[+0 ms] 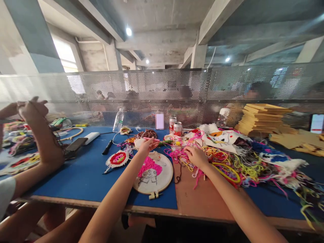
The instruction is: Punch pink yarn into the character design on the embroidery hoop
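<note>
Head view: the left hand (148, 145) reaches out over the top edge of the embroidery hoop (153, 175), fingers pinched around a slim pink punch needle (151, 139); the hoop lies flat on the blue mat of the bench (86, 175), its clamp screw facing the person, with a patch of pink tufting already filled in above a line-drawn figure. The right hand (196, 156) rests palm-down, fingers curled into the edge of the tangled yarn pile (227, 162); whether it has closed on a strand I cannot tell.

Risks, as I judge them: the yarn is a dense knot of pink, yellow and blue, so pulling one strand could drag the whole heap, or catch the two drink cans (175, 125) standing just behind it; the needle is held over loose strands and could snag them; the hoop is unheld, so a tug on a thread could slide it; a co-worker's arm (43, 141) is raised at the far left, near a phone (76, 144), well apart from the hoop.
</note>
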Demonstrator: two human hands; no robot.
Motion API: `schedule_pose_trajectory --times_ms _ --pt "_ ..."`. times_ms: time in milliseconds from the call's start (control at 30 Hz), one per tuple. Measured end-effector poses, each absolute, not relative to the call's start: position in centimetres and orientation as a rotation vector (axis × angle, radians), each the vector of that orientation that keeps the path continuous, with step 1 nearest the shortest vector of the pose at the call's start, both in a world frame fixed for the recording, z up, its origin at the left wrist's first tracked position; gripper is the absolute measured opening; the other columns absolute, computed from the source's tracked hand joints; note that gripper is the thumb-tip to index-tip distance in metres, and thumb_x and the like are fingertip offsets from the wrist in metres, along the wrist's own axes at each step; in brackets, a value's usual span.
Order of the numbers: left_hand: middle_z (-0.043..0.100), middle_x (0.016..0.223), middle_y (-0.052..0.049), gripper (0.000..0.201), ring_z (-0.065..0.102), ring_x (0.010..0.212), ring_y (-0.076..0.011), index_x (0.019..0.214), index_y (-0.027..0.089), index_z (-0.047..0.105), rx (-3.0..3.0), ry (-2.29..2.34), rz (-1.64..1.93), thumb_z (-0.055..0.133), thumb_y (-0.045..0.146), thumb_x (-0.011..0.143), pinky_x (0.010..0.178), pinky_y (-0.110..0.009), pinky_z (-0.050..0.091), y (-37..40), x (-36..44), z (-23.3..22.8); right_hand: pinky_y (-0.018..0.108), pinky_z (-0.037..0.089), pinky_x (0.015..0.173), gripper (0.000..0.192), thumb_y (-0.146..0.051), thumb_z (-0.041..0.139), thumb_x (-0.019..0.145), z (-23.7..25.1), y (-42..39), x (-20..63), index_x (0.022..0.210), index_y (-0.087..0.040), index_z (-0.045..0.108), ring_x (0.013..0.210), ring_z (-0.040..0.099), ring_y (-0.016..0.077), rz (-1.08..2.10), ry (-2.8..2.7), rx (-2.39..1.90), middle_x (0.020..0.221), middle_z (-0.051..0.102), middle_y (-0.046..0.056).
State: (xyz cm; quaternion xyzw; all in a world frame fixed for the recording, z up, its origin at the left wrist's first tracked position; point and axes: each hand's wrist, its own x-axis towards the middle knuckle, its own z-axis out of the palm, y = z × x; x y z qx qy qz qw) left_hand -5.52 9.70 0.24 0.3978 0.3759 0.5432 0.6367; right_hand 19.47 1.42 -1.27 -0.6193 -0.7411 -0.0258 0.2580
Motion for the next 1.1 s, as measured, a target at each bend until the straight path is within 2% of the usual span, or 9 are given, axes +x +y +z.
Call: schedule_pose_trajectory --times_ms 300,467,667,800,933,1100 --pt "0.069 0.072 -0.015 0.024 0.067 0.065 -0.0163 0.072 0.008 0.064 0.869 0.859 1.168 0.047 0.014 0.087 0.064 -0.022 0.055 9.7 -5.2 0.1 0.024 0.036 0.06 0.024 -0.023 0.039 0.088 -1.4 1.6 19.8 0.089 -0.023 0.064 0.075 0.061 0.0168 -0.077 -1.977 -1.637 0.088 0.07 0.001" --pt "0.069 0.071 -0.015 0.017 0.066 0.06 -0.0173 0.071 0.008 0.064 0.946 0.847 1.178 0.054 0.015 0.082 0.063 -0.025 0.055 9.7 -5.7 0.9 0.025 0.038 0.063 0.024 -0.022 0.04 0.088 -1.3 1.6 20.0 0.089 -0.023 0.064 0.079 0.062 0.0173 -0.086 -2.012 -1.611 0.091 0.07 0.002" --pt "0.071 0.073 -0.01 0.005 0.067 0.068 -0.016 0.073 0.011 0.064 1.044 0.844 1.33 0.062 0.014 0.076 0.069 -0.023 0.052 9.1 -5.9 1.6 0.024 0.039 0.064 0.023 -0.02 0.042 0.087 -1.4 1.7 19.9 0.091 -0.024 0.064 0.081 0.062 0.0174 -0.095 -2.03 -1.618 0.095 0.07 0.002" --pt "0.071 0.071 -0.009 0.007 0.067 0.065 -0.016 0.071 0.012 0.065 1.086 0.848 1.309 0.062 0.015 0.076 0.066 -0.023 0.052 9.0 -5.8 1.7 0.024 0.039 0.065 0.023 -0.019 0.042 0.087 -1.4 1.7 19.8 0.093 -0.024 0.064 0.084 0.063 0.0174 -0.089 -2.038 -1.618 0.097 0.07 0.001" --pt "0.07 0.074 -0.015 0.011 0.067 0.062 -0.0177 0.071 0.008 0.067 1.125 0.831 1.166 0.063 0.018 0.076 0.061 -0.024 0.053 8.8 -5.3 1.3 0.024 0.04 0.066 0.023 -0.02 0.042 0.087 -1.4 1.6 19.7 0.094 -0.024 0.064 0.086 0.063 0.018 -0.072 -2.042 -1.612 0.098 0.07 0.001" --pt "0.071 0.078 -0.015 0.012 0.067 0.067 -0.0167 0.073 0.009 0.066 1.138 0.791 1.102 0.065 0.02 0.076 0.065 -0.022 0.053 8.5 -4.7 0.9 0.024 0.041 0.067 0.024 -0.019 0.042 0.086 -1.3 1.4 19.6 0.094 -0.024 0.064 0.086 0.063 0.018 -0.028 -2.028 -1.597 0.097 0.07 0.001"
